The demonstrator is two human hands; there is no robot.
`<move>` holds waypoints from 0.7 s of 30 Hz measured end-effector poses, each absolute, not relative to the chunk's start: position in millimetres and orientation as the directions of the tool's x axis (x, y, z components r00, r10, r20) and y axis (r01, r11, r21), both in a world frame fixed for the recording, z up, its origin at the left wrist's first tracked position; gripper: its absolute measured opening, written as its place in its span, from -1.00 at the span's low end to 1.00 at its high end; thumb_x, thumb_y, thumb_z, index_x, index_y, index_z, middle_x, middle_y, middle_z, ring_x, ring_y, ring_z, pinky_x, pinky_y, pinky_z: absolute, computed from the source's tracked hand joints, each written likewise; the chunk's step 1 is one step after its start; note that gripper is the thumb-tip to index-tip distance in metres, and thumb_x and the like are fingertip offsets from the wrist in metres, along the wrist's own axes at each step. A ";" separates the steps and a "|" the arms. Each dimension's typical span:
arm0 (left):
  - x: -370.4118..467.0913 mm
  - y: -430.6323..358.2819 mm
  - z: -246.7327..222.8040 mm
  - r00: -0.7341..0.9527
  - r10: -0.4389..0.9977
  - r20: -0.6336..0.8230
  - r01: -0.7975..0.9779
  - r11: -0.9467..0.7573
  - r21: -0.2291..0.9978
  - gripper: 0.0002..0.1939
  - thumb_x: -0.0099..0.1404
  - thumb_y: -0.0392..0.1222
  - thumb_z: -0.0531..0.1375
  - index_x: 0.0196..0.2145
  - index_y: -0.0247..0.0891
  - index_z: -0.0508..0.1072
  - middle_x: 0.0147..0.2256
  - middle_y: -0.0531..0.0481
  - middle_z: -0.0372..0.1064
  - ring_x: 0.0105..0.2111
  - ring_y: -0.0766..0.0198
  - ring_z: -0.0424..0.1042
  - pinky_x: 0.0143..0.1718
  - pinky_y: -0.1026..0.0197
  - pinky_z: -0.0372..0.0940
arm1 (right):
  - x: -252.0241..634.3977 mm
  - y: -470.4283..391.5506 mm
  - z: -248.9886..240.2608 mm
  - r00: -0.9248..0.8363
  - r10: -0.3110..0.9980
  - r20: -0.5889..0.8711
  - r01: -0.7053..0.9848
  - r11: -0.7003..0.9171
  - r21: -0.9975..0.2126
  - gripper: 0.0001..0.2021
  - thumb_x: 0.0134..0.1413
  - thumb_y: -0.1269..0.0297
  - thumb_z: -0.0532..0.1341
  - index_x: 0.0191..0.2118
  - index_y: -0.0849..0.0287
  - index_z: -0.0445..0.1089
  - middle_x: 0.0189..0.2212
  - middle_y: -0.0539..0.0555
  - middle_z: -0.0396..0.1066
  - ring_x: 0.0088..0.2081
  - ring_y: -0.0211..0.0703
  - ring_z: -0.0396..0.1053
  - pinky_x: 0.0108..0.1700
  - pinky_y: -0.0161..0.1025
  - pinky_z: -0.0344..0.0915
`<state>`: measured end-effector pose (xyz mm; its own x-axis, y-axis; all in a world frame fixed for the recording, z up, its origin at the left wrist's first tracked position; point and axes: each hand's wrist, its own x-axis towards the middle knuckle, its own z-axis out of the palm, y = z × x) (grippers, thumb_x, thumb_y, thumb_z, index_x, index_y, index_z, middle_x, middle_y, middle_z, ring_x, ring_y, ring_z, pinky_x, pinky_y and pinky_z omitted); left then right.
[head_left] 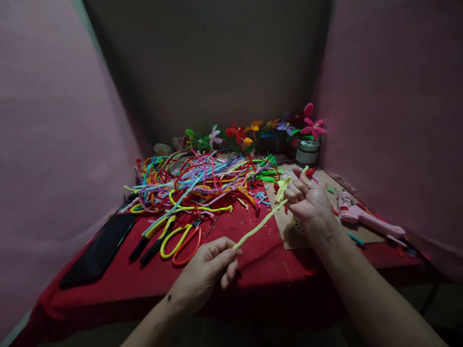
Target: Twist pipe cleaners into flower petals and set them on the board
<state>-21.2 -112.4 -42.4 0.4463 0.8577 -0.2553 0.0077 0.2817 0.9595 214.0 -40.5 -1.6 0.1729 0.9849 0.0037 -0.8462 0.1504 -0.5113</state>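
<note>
A pale yellow pipe cleaner (261,224) stretches slantwise between my two hands, above the front of the red-covered table. My left hand (213,262) pinches its lower end between thumb and forefinger. Higher and to the right, my right hand (307,197) is closed around a pale yellow looped piece (282,189) of the same fuzzy material, with the long strand running out below it. A short yellow tip sticks up above the right fingers. How the looped piece joins the strand is hidden by those fingers.
A tangled heap of coloured pipe cleaners (202,178) covers the table's middle. Red-and-yellow scissors (181,243), pliers (155,236) and a black phone-like slab (99,248) lie left. Cardboard (285,236) and a pink glue gun (369,219) are right; fuzzy flowers (237,132) stand behind.
</note>
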 end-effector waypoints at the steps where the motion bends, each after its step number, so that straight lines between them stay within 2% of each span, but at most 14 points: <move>1: -22.6 -111.3 -40.5 0.449 0.855 -0.261 0.014 0.285 0.958 -0.76 0.18 -0.06 0.14 -0.42 -0.33 0.37 -0.66 0.10 0.28 -0.73 0.55 0.11 -0.66 0.44 -0.06 | 214.2 -41.1 -1.4 0.175 0.984 0.005 -0.847 0.153 -0.510 -0.71 0.26 0.36 -0.14 -0.38 0.22 0.26 -0.82 -0.21 -0.22 -0.79 -0.42 -0.29 -0.74 -0.44 -0.25; 4: -25.4 -109.0 -32.5 0.355 0.886 -0.297 0.066 0.293 0.954 -0.75 0.13 -0.07 0.18 -0.51 -0.34 0.35 -0.63 0.04 0.35 -0.73 0.52 0.15 -0.69 0.43 -0.03 | 215.3 -43.8 1.5 0.185 0.982 0.021 -0.855 0.172 -0.490 -0.70 0.26 0.37 -0.15 -0.38 0.23 0.27 -0.82 -0.20 -0.22 -0.78 -0.41 -0.28 -0.74 -0.43 -0.23; 7: -24.9 -106.4 -26.7 0.193 0.938 -0.289 0.040 0.286 0.957 -0.75 0.08 -0.08 0.22 -0.56 -0.33 0.34 -0.70 0.08 0.30 -0.77 0.50 0.11 -0.74 0.42 -0.07 | 214.8 -48.9 5.8 0.200 0.979 0.040 -0.859 0.194 -0.474 -0.69 0.25 0.37 -0.14 -0.41 0.22 0.26 -0.81 -0.20 -0.23 -0.78 -0.41 -0.28 -0.74 -0.43 -0.22; 11: -20.9 -101.2 -25.2 0.003 0.993 -0.115 -0.164 0.114 0.980 -0.76 0.05 -0.12 0.24 -0.57 -0.33 0.32 -0.67 0.07 0.32 -0.74 0.52 0.13 -0.70 0.43 0.01 | 211.2 -58.6 7.8 0.192 0.980 0.052 -0.850 0.193 -0.491 -0.74 0.23 0.36 -0.09 -0.40 0.20 0.27 -0.80 -0.20 -0.22 -0.76 -0.40 -0.28 -0.73 -0.45 -0.19; 14: -19.0 -101.2 -23.0 -0.110 0.994 -0.007 -0.244 -0.021 0.969 -0.75 0.06 -0.12 0.23 -0.57 -0.30 0.26 -0.70 0.12 0.25 -0.74 0.52 0.10 -0.71 0.45 -0.04 | 212.0 -63.6 4.2 0.173 0.984 0.035 -0.862 0.169 -0.479 -0.76 0.22 0.41 -0.08 -0.38 0.19 0.28 -0.80 -0.19 -0.24 -0.76 -0.39 -0.29 -0.73 -0.45 -0.19; 16: -19.5 -103.7 -21.2 -0.115 0.993 0.027 -0.192 -0.049 0.980 -0.74 0.09 -0.10 0.20 -0.58 -0.28 0.25 -0.73 0.15 0.18 -0.75 0.52 0.06 -0.74 0.45 -0.09 | 215.5 -64.5 0.4 0.173 0.984 0.048 -0.862 0.175 -0.476 -0.77 0.19 0.45 -0.07 -0.40 0.17 0.27 -0.79 -0.19 -0.25 -0.75 -0.39 -0.29 -0.73 -0.45 -0.19; 21: -24.8 -109.3 -25.1 -0.038 0.999 0.010 0.103 -0.006 0.995 -0.73 0.14 -0.07 0.15 -0.60 -0.28 0.28 -0.76 0.14 0.14 -0.78 0.51 0.02 -0.77 0.44 -0.10 | 222.6 -61.8 -4.0 0.192 0.978 0.081 -0.863 0.207 -0.460 -0.78 0.15 0.52 -0.04 -0.44 0.17 0.24 -0.77 -0.18 -0.22 -0.75 -0.41 -0.27 -0.73 -0.46 -0.16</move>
<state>-24.8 -109.3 -25.1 -0.0381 0.9992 0.0095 0.1033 -0.0055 0.9946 222.6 -61.8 -4.0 0.1916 0.9781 0.0812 -0.8633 0.2073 -0.4602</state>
